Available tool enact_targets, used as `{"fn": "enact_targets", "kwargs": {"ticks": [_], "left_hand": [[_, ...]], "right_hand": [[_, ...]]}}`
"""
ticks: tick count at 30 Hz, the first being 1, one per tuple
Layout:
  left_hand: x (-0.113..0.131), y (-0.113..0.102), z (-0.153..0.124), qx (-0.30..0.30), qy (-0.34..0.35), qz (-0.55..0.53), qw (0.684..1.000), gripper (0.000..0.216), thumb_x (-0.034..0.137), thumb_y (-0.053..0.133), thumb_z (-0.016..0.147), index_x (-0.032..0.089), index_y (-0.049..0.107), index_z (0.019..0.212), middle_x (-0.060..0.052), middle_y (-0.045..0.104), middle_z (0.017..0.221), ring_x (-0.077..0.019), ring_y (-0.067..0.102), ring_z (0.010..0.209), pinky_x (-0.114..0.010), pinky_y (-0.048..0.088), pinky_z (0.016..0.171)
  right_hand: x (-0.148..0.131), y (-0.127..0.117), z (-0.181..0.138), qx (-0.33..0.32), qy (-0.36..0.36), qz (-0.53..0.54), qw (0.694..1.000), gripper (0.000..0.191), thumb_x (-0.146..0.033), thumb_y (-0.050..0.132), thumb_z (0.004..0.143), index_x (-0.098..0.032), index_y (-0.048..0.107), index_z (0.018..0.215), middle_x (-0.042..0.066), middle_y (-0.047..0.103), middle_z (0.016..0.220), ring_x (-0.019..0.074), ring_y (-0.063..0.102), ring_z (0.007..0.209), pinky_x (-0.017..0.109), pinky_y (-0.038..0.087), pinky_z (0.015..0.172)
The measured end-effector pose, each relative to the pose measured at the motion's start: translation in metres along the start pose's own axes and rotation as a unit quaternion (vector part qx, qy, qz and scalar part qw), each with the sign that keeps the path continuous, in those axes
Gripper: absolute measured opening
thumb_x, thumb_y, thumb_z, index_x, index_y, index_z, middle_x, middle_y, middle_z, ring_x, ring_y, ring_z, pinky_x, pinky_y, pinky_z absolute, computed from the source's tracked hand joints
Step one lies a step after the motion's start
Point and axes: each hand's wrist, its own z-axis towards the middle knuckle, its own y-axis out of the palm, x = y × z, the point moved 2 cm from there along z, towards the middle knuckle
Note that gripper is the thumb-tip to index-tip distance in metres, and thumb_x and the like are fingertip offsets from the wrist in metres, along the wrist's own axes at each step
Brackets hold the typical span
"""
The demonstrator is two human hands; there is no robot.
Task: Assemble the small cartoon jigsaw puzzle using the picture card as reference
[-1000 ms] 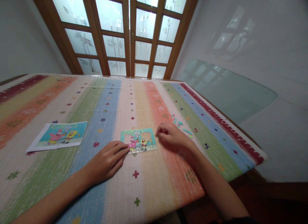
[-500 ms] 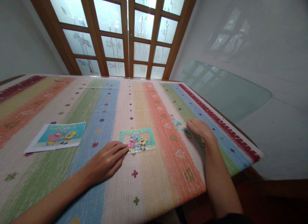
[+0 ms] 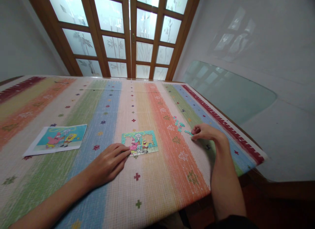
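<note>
A partly assembled jigsaw puzzle (image 3: pixel 150 148) with cartoon figures lies on the striped cloth, with gaps at its upper left and upper right. My left hand (image 3: pixel 113 160) lies palm down, fingers stretched out, fingertips touching the puzzle's lower left edge. To the right, several loose teal puzzle pieces (image 3: pixel 181 125) are scattered. My right hand (image 3: pixel 205 132) is at the near end of these, thumb and forefinger pinched on a puzzle piece (image 3: pixel 192 137), mostly covered by the fingers.
A printed sheet (image 3: pixel 60 138) showing the same cartoon figures lies at the left. The striped tablecloth (image 3: pixel 162 183) covers the table, whose right edge runs near a wall (image 3: pixel 270 140). Wooden doors with frosted panes (image 3: pixel 113 47) stand beyond the far edge.
My right hand has turned and drawn its fingers into a pinch at the loose pieces. My left hand stays on the puzzle's edge. The view has shifted very slightly.
</note>
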Motion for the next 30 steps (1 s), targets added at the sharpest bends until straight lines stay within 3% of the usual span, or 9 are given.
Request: {"fn": "enact_targets", "kwargs": {"ticks": [9,16,21,25,27,30], "left_hand": [[0.000,0.001,0.000,0.004,-0.002,-0.003,1.000,0.029,0.012,0.046,0.103,0.013,0.064,0.126,-0.012,0.071,0.114,-0.0252,0.063,0.108,-0.043,0.059,0.094],[0.000,0.000,-0.001,-0.001,-0.002,-0.004,1.000,0.029,0.012,0.047,0.103,0.013,0.064,0.126,-0.012,0.071,0.115,-0.0253,0.063,0.109,-0.043,0.058,0.095],[-0.001,0.000,-0.002,-0.001,-0.004,-0.006,1.000,0.030,0.012,0.047,0.102,0.013,0.065,0.126,-0.012,0.071,0.116,-0.0253,0.063,0.109,-0.044,0.058,0.096],[0.000,0.000,-0.001,-0.002,-0.004,-0.002,1.000,0.030,0.012,0.047,0.102,0.013,0.065,0.126,-0.012,0.071,0.117,-0.0255,0.063,0.109,-0.044,0.058,0.095],[0.000,0.000,-0.001,0.000,-0.001,0.002,1.000,0.030,0.012,0.047,0.103,0.013,0.065,0.126,-0.012,0.071,0.117,-0.0255,0.063,0.110,-0.044,0.059,0.094],[0.000,0.001,-0.002,-0.003,0.001,0.005,1.000,0.029,0.013,0.046,0.103,0.012,0.064,0.126,-0.013,0.071,0.117,-0.0253,0.063,0.109,-0.044,0.059,0.095]], "right_hand": [[-0.012,0.005,0.007,0.017,-0.069,0.050,0.996,0.013,-0.020,0.073,0.063,-0.021,0.063,0.071,-0.001,0.067,0.064,0.0167,0.062,0.062,0.025,0.044,0.057],[-0.034,0.021,0.021,0.043,-0.145,0.084,0.985,0.008,-0.021,0.072,0.073,-0.021,0.066,0.079,0.003,0.071,0.073,0.0164,0.064,0.067,0.026,0.047,0.063],[-0.056,0.029,0.020,0.021,-0.210,0.097,0.973,0.014,-0.014,0.071,0.073,-0.019,0.071,0.085,0.005,0.075,0.084,0.0165,0.067,0.075,0.026,0.050,0.070],[-0.061,0.028,0.013,-0.008,-0.260,0.090,0.961,0.019,-0.016,0.071,0.076,-0.019,0.074,0.094,0.004,0.076,0.087,0.0156,0.066,0.075,0.025,0.049,0.067],[-0.055,0.023,0.012,0.027,-0.265,0.069,0.961,0.018,-0.018,0.070,0.078,-0.019,0.075,0.096,0.004,0.077,0.088,0.0158,0.066,0.074,0.025,0.048,0.066],[-0.038,0.014,0.016,0.139,-0.213,0.034,0.966,0.018,-0.018,0.069,0.079,-0.020,0.074,0.095,0.005,0.076,0.089,0.0177,0.066,0.074,0.026,0.048,0.066]]}}
